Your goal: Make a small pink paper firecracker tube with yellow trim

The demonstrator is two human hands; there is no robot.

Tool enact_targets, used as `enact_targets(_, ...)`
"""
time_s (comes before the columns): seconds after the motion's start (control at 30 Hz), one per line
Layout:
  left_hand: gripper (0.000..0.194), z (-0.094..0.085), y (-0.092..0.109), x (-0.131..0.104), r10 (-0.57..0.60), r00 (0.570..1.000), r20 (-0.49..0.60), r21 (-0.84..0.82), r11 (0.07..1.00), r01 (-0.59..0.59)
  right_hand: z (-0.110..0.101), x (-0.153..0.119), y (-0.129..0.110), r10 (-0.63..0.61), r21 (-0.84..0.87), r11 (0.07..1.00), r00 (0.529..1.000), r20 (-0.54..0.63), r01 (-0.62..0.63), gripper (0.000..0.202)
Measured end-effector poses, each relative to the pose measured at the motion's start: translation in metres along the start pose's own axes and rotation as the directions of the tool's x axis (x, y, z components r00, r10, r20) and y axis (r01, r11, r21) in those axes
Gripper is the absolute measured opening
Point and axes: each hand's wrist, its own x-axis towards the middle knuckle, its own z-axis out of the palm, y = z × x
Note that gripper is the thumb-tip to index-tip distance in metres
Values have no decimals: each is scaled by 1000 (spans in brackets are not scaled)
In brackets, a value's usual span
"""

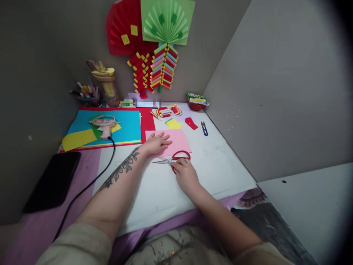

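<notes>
My left hand [156, 143] lies flat with its fingers spread on a sheet of pink paper [179, 141]. Below it, my right hand [187, 176] has its fingers closed on the red-handled scissors [180, 155]. Their blades are parted, point left and sit just under the paper's near edge. Beyond the pink sheet lie a yellow paper piece [173, 123] with a green one under its edge, and a red paper scrap [191, 123]. Small blue thread snips [204, 129] rest to the right.
A glue gun [105, 127] with a black cord lies on blue sheets [129, 125] at left. A black tablet-like slab [53, 180] is nearer. Rolled paper pieces [164, 112], a pencil [156, 116] and a red bowl [196, 106] are at the back. Paper fan ornaments [168, 22] hang on the wall.
</notes>
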Motion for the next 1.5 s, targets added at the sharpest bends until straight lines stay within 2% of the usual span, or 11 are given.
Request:
enact_targets(0.67, 42, 0, 0, -1, 5, 1000, 2, -3, 1000, -5, 1, 0, 8, -18, 99, 995, 1000, -5, 18, 32)
enact_targets(1.1, 42, -1, 0, -1, 9, 1000, 14, -5, 1000, -8, -4, 5, 13, 45, 237, 970, 998, 48, -55, 29)
enact_targets(1.5, 43, -3, 2, -2, 2, 1000, 29, -7, 1000, -2, -1, 9, 4, 6, 157, 988, 998, 64, -16, 32)
